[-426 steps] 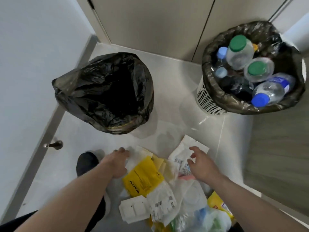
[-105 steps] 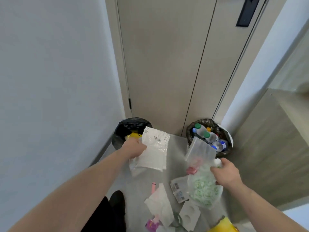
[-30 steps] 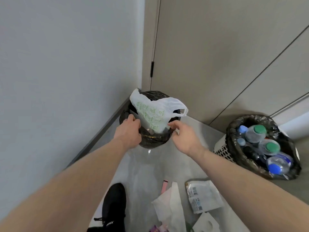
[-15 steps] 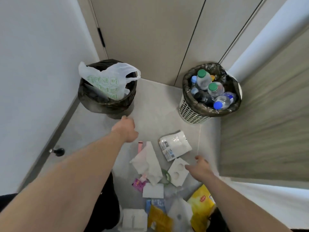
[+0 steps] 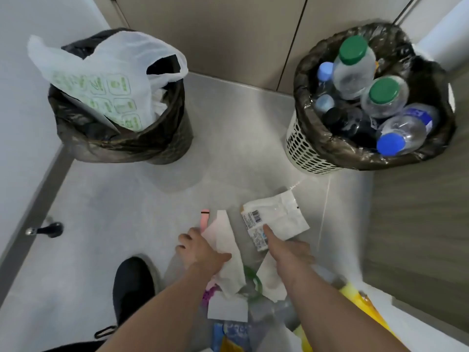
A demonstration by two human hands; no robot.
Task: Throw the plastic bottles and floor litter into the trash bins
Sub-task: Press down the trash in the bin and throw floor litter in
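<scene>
1. The left hand [image 5: 196, 250] lies on the near end of a crumpled white tissue [image 5: 224, 243]. The tissue's long axis runs away from the person toward the bins, so the sheet stretches ahead of the fingers. Whether they pinch it or merely rest on it, I cannot tell.
2. The right hand [image 5: 284, 246] reaches forward, fingers fairly straight, its fingertip touching the near edge of a white printed wrapper [image 5: 275, 221] that lies flat just ahead; it holds nothing yet.
3. Each hand is nearest its own piece. Both bins stand farther ahead: the black-lined bin [image 5: 121, 138] front-left, the perforated white bin [image 5: 308, 153] front-right.
4. Materials: the tissue is soft and creased, the wrapper a thin, glossy film with a barcode. A floppy white plastic bag [image 5: 111, 72] already sits in the left bin, while clear plastic bottles [image 5: 375, 85] with green and blue caps fill the right one.
5. More litter [image 5: 228, 308] lies on the grey floor [image 5: 127, 212] near the person.
</scene>
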